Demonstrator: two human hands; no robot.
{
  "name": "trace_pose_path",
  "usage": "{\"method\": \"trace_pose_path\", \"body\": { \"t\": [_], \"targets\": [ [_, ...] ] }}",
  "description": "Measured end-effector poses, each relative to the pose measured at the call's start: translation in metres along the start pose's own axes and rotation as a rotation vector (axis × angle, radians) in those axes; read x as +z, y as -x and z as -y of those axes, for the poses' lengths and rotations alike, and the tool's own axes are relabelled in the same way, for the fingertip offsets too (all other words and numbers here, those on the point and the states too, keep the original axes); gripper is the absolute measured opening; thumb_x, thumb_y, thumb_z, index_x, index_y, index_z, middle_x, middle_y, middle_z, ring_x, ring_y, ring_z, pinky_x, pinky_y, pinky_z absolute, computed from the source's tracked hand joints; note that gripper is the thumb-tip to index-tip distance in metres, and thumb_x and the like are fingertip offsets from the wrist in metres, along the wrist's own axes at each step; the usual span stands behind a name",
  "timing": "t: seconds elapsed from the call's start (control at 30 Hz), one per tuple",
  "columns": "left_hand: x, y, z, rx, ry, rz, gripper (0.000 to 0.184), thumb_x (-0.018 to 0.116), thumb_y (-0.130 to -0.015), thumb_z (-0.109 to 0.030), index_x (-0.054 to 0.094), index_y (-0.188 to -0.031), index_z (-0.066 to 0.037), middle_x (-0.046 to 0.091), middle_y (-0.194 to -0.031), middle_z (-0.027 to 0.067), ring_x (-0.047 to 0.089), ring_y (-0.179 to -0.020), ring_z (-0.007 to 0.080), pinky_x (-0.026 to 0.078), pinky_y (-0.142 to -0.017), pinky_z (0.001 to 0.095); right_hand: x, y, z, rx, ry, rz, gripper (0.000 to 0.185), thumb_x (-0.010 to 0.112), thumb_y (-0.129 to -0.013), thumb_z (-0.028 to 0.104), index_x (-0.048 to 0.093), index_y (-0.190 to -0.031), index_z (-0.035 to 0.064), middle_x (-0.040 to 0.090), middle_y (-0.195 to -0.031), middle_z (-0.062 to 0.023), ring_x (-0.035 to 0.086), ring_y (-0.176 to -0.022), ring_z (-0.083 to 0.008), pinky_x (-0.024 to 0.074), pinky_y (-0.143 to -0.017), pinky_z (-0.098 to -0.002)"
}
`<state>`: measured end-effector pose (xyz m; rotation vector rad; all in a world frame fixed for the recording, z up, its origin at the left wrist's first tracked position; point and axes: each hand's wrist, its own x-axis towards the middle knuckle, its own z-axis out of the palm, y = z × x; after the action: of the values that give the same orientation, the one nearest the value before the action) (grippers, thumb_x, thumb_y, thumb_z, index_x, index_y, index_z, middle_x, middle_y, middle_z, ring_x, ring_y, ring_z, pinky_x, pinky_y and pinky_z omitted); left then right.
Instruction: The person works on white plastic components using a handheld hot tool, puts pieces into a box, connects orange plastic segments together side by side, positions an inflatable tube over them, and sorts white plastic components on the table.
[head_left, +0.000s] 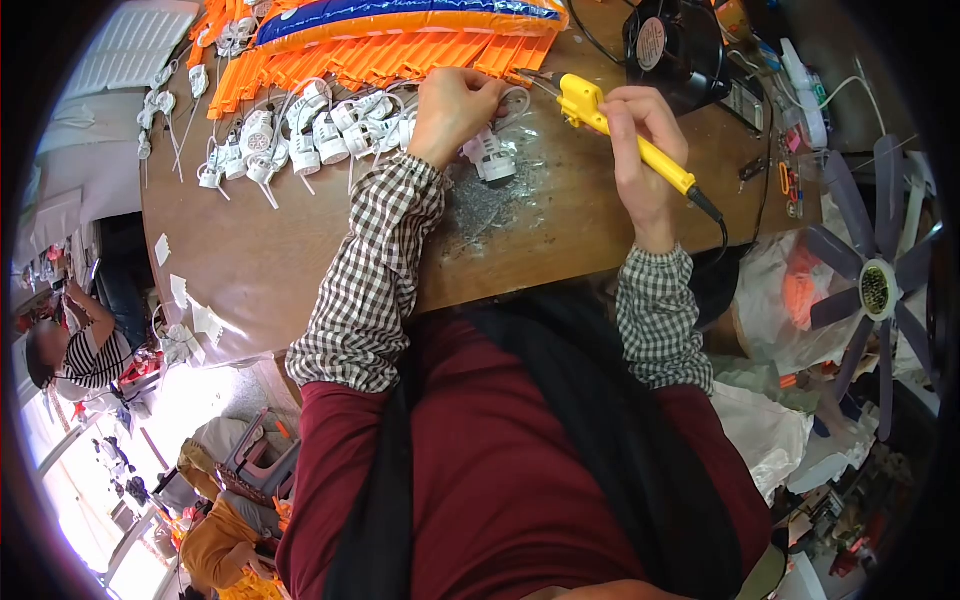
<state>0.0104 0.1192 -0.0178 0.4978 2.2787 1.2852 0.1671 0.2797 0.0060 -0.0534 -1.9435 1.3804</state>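
My right hand (648, 150) grips a yellow soldering iron (655, 165), its dark tip pointing left toward my other hand. A black cord runs from the iron's lower end. Close to that tip, my left hand (455, 112) has its fingers pinched together at a looped white cable (517, 108); the exact pinch point is partly hidden. Just below those fingers lies a white plastic unit (489, 157) on the brown table (300, 250). More white units with short cables (305, 140) sit in a cluster left of my hand. Orange plastic strips (390, 66) lie behind.
A blue-and-orange wrapped bundle (400, 22) rests on the strips. At the back right stands a black round fan-like device (675, 48). Dark scraps (485, 205) litter the table before me. A large fan (876, 288) is on the right. Other people (85, 350) are at the left.
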Motion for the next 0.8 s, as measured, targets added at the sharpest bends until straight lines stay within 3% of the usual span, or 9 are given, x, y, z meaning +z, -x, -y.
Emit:
{"method": "trace_pose_path", "body": {
  "t": [0.17, 0.23, 0.57, 0.67, 0.8],
  "targets": [
    [0.001, -0.002, -0.001, -0.028, -0.022, 0.004, 0.027, 0.067, -0.095, -0.017, 0.073, -0.101, 0.009, 0.075, -0.081, 0.0096, 0.071, -0.072, 0.0106, 0.055, -0.065, 0.0222, 0.002, -0.003, 0.003, -0.005, 0.034, 0.029, 0.013, 0.064, -0.094, 0.001, 0.061, -0.083, -0.0054, 0.064, -0.091, -0.0083, 0.059, -0.071, -0.0090, 0.0460, -0.060, -0.0215],
    [0.000, -0.001, -0.003, -0.033, -0.029, 0.009, 0.027, 0.067, -0.095, -0.017, 0.073, -0.102, 0.008, 0.075, -0.081, 0.0098, 0.071, -0.072, 0.0104, 0.055, -0.064, 0.0224, -0.001, -0.002, 0.004, 0.016, 0.099, 0.105, 0.015, 0.060, -0.098, 0.007, 0.063, -0.088, -0.0040, 0.062, -0.098, -0.0072, 0.059, -0.079, -0.0097, 0.0482, -0.067, -0.0224],
    [0.000, -0.004, 0.000, -0.023, -0.063, 0.010, 0.026, 0.068, -0.095, -0.019, 0.075, -0.101, 0.006, 0.075, -0.080, 0.0093, 0.070, -0.071, 0.0095, 0.054, -0.064, 0.0235, -0.002, -0.006, 0.007, -0.006, 0.119, 0.145, 0.015, 0.060, -0.097, 0.003, 0.059, -0.083, -0.0038, 0.062, -0.097, -0.0073, 0.055, -0.078, -0.0092, 0.0471, -0.066, -0.0226],
    [-0.001, -0.001, -0.005, -0.030, -0.092, 0.013, 0.027, 0.068, -0.094, -0.020, 0.075, -0.100, 0.005, 0.075, -0.079, 0.0084, 0.069, -0.070, 0.0084, 0.053, -0.062, 0.0238, -0.003, -0.007, 0.007, -0.036, 0.155, 0.179, 0.012, 0.060, -0.096, 0.003, 0.062, -0.087, -0.0045, 0.063, -0.098, -0.0077, 0.057, -0.080, -0.0097, 0.0482, -0.068, -0.0226],
    [-0.003, 0.001, -0.009, -0.022, -0.118, 0.013, 0.026, 0.069, -0.094, -0.021, 0.076, -0.099, 0.004, 0.075, -0.078, 0.0075, 0.067, -0.067, 0.0075, 0.052, -0.061, 0.0233, -0.007, -0.001, 0.022, -0.094, 0.097, -0.001, 0.015, 0.055, -0.098, 0.003, 0.066, -0.104, -0.0050, 0.063, -0.105, -0.0109, 0.061, -0.096, -0.0155, 0.0523, -0.078, -0.0256]
  ]
}}
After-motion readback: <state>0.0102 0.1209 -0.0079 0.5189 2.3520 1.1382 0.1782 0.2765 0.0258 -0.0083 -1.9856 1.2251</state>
